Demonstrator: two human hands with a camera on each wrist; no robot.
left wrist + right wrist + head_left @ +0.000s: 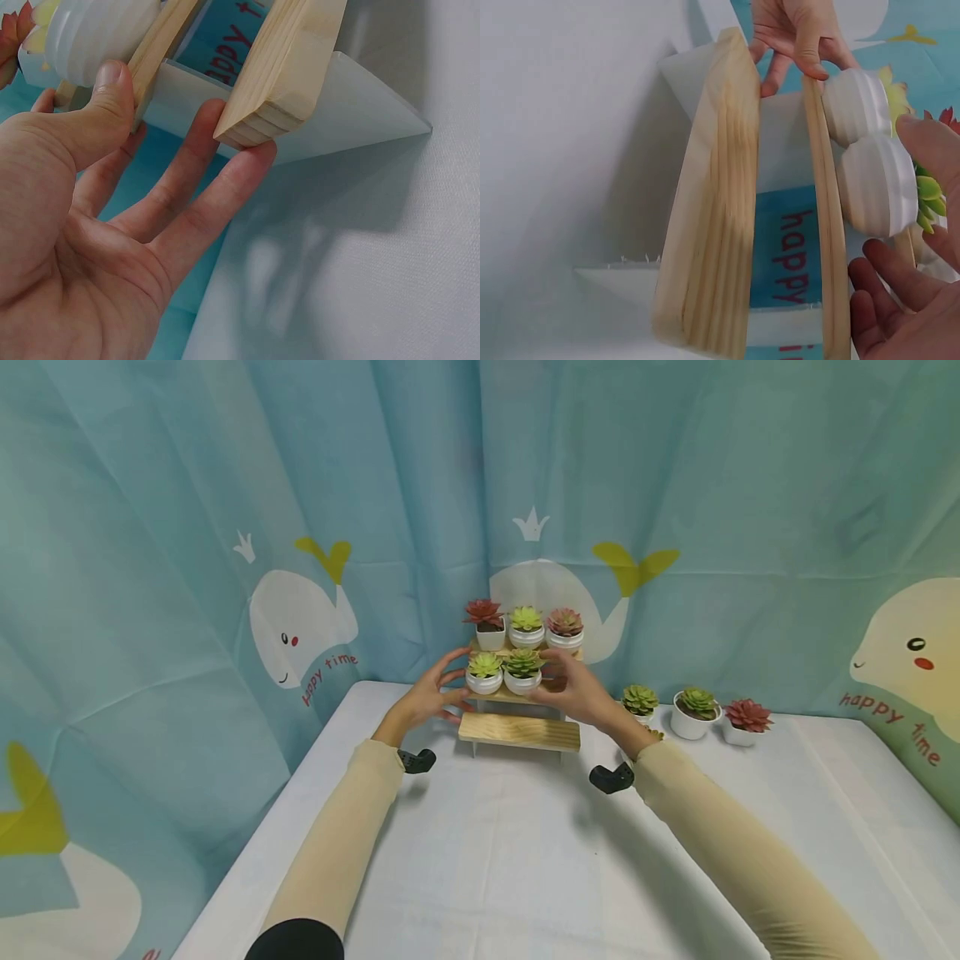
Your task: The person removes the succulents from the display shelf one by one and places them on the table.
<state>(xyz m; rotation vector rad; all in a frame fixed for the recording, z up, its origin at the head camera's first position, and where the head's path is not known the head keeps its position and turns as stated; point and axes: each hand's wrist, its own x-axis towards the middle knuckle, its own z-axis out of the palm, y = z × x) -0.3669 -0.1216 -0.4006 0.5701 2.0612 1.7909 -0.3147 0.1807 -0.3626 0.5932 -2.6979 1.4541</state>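
Note:
A three-tier wooden stand [517,732] with pale side panels holds small potted succulents. At its left end is my left hand [431,692], fingers spread and mostly straight. In the left wrist view, two fingertips touch the bottom step's end, and the thumb [112,94] lies by the middle step and a white pot [101,41]. My right hand [576,689] holds a white ribbed pot with a dark-green succulent [523,663] from its right side, on the middle step. Left of it stands a yellow-green succulent [484,666]. The right-hand fingertips behind the pot are partly hidden.
The top step carries a dark-red succulent [487,625], a yellow-green one [527,627] and a pink one [565,627]. More pots, including a green succulent [696,712] and a red one [746,722], stand right on the white table [510,860]. A blue curtain [420,485] hangs behind.

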